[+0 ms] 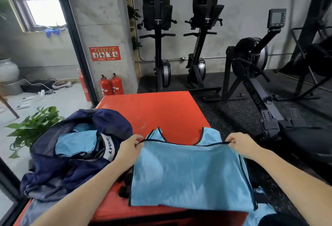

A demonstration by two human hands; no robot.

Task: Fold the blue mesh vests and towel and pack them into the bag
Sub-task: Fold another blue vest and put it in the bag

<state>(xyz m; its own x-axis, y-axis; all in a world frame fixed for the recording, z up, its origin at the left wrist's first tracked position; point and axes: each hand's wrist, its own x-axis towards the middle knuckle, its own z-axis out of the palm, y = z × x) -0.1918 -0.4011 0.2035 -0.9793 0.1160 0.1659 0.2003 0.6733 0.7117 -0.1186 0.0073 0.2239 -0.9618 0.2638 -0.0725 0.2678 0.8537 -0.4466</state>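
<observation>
Head-cam view, looking down over 2 bare forearms. Nearest, at 6 o'clock, a light blue mesh vest with dark piping (pixel 188 177) lies spread on a red padded block w/ a flat vinyl top (pixel 152 110); its near hem reaches the block's front edge and its R side hangs past the block's R edge. More light blue fabric (pixel 258 213) shows lower down at 5 o'clock, partly hidden.

Left hand (pixel 128 147) at 9 o'clock of the vest, fingers curled, pinching the vest's piped far edge at the L corner. Right hand (pixel 239 144) at 3 o'clock, fingers curled, pinching the same edge at the R corner. The edge runs taut btwn them, lifted slightly; 2 shoulder straps poke out beyond it toward 12.

At 9 o'clock, just beside the left hand, a navy fabric duffel bag with a white "LVQUE" label (pixel 71 155) sits open on the block's L side, slumping over its edge. Folded light blue cloth (pixel 75 143) lies inside.

Further, 10 o'clock: a leafy green potted plant (pixel 34 126) on the floor. Beyond, at 11, 2 red fire extinguishers (pixel 111 85) against a grey concrete pillar. Far, 12 to 2 o'clock: black rowing machines (pixel 251 67), 2 stored upright against the wall, on dark speckled rubber flooring.
</observation>
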